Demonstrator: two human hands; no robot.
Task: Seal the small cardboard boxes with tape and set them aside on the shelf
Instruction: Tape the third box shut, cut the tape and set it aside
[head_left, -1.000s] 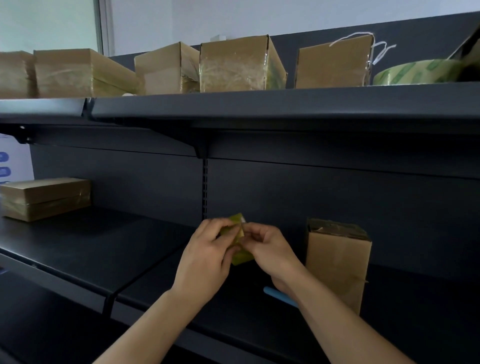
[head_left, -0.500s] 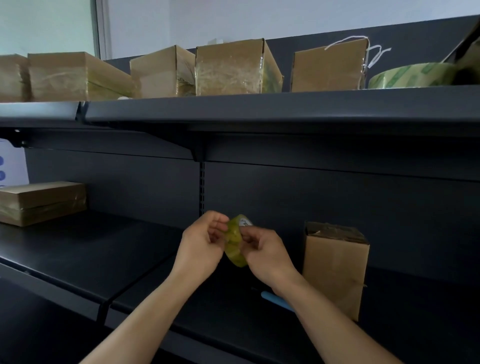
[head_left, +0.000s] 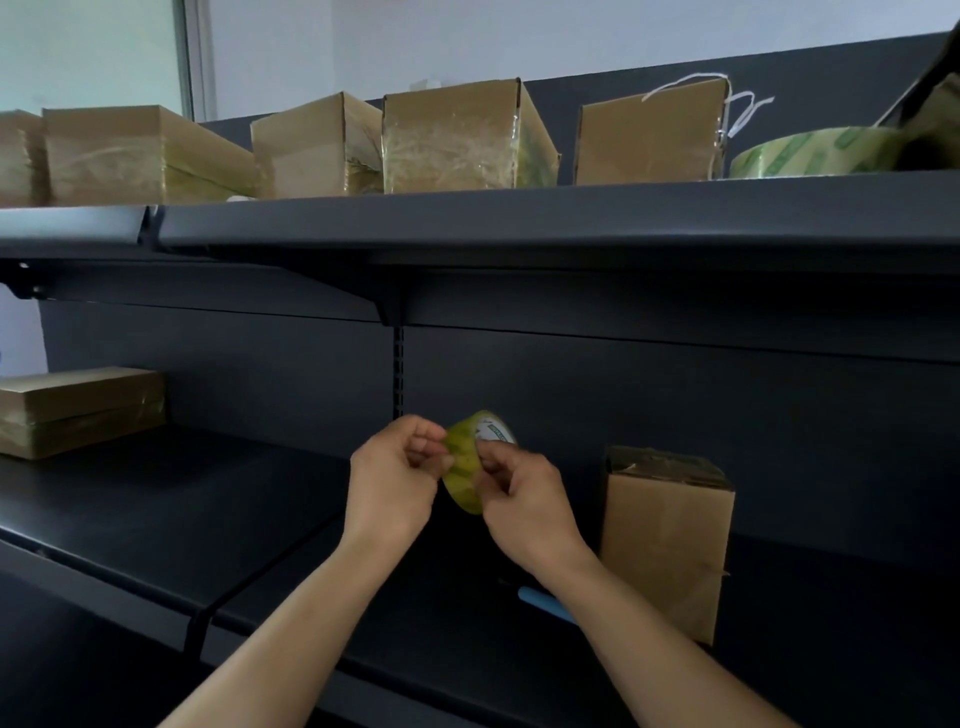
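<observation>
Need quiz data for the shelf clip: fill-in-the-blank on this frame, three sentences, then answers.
The left hand and right hand hold the small yellowish tape roll before the ____ dark metal shelf.
The upright brown cardboard box stands to the ____ of the hands.
The large green-printed tape roll lies on the ____ shelf.
Missing words: lower, right, upper.

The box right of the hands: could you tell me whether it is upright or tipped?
Upright: the box stands tall on the lower shelf, sides near vertical, top face up.
</observation>
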